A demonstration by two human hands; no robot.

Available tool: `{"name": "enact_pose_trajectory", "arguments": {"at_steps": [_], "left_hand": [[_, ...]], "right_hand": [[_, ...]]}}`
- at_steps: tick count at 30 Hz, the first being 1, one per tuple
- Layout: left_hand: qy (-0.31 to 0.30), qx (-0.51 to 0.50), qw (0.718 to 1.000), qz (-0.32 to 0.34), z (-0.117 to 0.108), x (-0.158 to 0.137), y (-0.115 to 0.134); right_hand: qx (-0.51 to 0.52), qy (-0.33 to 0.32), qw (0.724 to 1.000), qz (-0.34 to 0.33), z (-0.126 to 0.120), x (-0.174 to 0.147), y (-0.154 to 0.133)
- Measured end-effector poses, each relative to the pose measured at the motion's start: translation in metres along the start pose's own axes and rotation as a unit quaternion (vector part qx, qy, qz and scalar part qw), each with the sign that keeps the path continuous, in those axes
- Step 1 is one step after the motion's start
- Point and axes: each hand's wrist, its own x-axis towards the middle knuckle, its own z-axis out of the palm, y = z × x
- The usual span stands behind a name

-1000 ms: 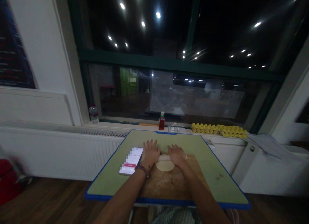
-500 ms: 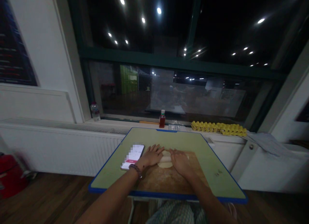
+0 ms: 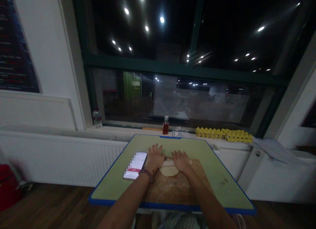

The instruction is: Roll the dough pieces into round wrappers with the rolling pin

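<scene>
A pale rolling pin (image 3: 169, 163) lies crosswise over a flat, roundish sheet of dough (image 3: 169, 171). My left hand (image 3: 155, 157) presses on the pin's left part, its fingers stretched forward and spread. On the pin's right part rests my right hand (image 3: 181, 160), palm down with fingers extended; one end of the pin shows just past it. Both palms cover much of the pin. Under the dough is a floured wooden board (image 3: 174, 189). A phone (image 3: 135, 165) with a lit screen lies left of my left wrist, close to my beaded bracelet (image 3: 147, 175).
The board sits on a small blue-edged table (image 3: 108, 183). Behind it, the windowsill holds a bottle of red liquid (image 3: 165, 126), yellow egg trays (image 3: 222, 134) and a clear bottle (image 3: 97, 118). A grey cloth (image 3: 274, 150) lies at the right, and a radiator (image 3: 61, 156) runs along the left.
Both hands have moved forward with the rolling pin, and more of the dough shows on my side of it. My fingers now reach farther forward. The view has tilted up slightly.
</scene>
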Motion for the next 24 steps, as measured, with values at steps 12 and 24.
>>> {"name": "enact_pose_trajectory", "arguments": {"at_steps": [12,24], "left_hand": [[-0.138,-0.061,0.985,0.078,-0.007,-0.02,-0.003],[-0.048,-0.023,0.996,0.078,-0.007,-0.025,0.002]], "right_hand": [[0.0,0.032,0.999,-0.03,0.012,-0.028,0.003],[0.016,0.056,0.997,-0.042,0.013,-0.026,0.004]]}}
